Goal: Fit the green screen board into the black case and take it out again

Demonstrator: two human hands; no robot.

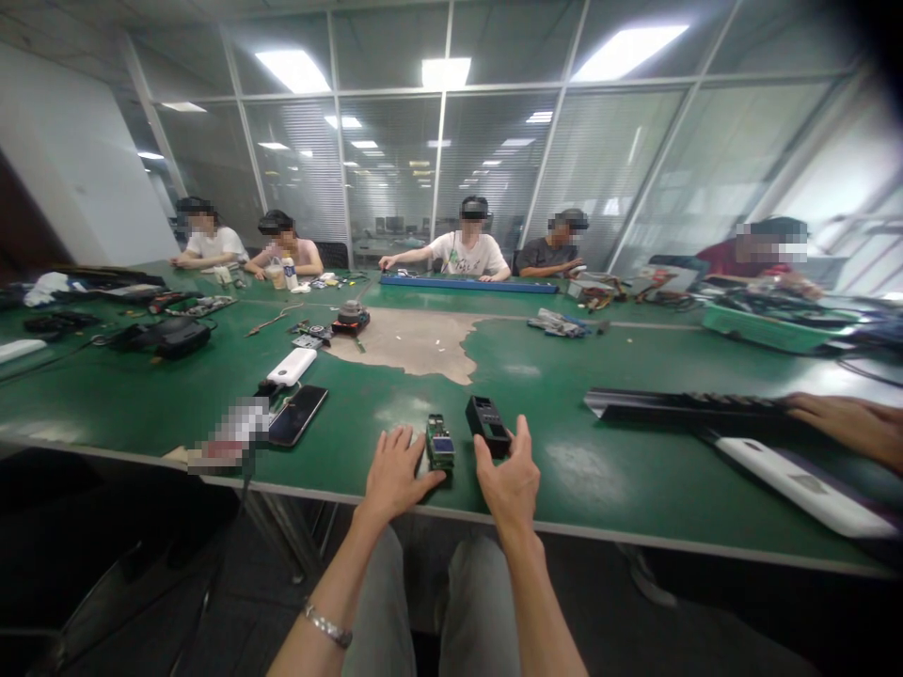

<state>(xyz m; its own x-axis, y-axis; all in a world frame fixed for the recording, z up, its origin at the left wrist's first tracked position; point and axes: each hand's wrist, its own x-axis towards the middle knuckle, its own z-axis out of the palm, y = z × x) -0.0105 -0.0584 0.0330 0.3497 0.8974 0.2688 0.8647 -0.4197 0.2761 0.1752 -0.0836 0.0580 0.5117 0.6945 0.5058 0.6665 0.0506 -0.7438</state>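
A small green circuit board with a little screen [441,449] lies on the green table in front of me. My left hand [396,475] rests beside it on the left, fingers spread flat and the thumb reaching to its near end. Just right of the board is a black plastic casing [485,421] with cut-out openings. My right hand [509,478] is at the casing's near end, thumb on its left side and fingers apart along the right. A narrow gap seems to show between the forefinger and the casing.
A dark smartphone [299,415] and a white power bank [292,367] lie to the left. On the right, another person's hand [847,423] touches a long black channel [691,406], with a white device [804,484] nearby. A green basket [776,327] stands farther back. Several people sit opposite.
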